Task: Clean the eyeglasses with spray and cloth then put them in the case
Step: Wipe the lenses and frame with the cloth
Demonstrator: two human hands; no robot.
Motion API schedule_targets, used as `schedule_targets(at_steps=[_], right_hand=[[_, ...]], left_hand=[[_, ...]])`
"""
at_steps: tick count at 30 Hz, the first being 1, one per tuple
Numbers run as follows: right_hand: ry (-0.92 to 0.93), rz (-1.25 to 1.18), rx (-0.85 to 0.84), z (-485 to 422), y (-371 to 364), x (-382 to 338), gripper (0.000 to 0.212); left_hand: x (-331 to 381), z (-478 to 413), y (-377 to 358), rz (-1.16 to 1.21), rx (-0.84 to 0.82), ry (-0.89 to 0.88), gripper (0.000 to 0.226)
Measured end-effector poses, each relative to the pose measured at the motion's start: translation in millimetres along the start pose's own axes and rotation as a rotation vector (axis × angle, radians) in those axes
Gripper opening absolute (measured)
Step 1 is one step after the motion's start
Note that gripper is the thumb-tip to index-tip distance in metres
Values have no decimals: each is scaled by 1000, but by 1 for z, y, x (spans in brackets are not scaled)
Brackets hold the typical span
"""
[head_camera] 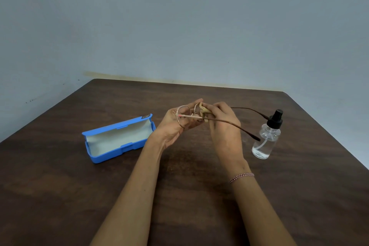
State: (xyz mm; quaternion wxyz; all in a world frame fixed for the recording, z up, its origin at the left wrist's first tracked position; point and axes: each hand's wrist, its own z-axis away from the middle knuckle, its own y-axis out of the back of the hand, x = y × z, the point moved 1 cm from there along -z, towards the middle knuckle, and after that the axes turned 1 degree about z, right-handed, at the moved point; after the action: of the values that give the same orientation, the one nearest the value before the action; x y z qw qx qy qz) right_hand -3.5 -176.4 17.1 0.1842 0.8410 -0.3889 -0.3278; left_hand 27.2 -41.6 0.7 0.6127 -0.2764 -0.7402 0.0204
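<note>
Dark brown wood-grain table point(60, 185), with rounded far corners; its far edge runs close along a pale grey-blue wall point(179, 26). Two items rest directly on the top. Left side: blue case point(117, 139), open, lid folded back toward the far side, pale lining facing up, long axis running diagonally from near-left to far-right. Right side: clear spray bottle point(266, 144), upright, black pump cap point(276, 119) on top, dip tube visible inside. Case and bottle stand well apart; the bottle sits nearer the right edge.
</note>
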Motion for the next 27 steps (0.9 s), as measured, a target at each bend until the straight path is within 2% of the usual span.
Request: schedule_targets(at_steps=[2, 6, 10, 14, 19, 25, 27], right_hand=[[-28, -49, 23, 0, 0, -1, 24], [64, -192, 45, 3, 1, -5, 28], [7, -132, 105, 2, -2, -1, 24], [-24, -176, 107, 1, 0, 3, 27], [75, -289, 24, 1, -2, -2, 31], [-35, -156, 46, 1, -3, 5, 25], [3, -204, 59, 1, -2, 3, 31]], left_hand=[[-2, 0, -3, -28, 27, 10, 33], [-2, -1, -5, 6, 61, -13, 31], [-4, -1, -5, 43, 23, -18, 44], [-9, -4, -10, 33, 18, -13, 59], [-5, -3, 0, 34, 83, -68, 60], [-5, -2, -8, 56, 44, 6, 73], [-6, -1, -9, 55, 41, -3, 66]])
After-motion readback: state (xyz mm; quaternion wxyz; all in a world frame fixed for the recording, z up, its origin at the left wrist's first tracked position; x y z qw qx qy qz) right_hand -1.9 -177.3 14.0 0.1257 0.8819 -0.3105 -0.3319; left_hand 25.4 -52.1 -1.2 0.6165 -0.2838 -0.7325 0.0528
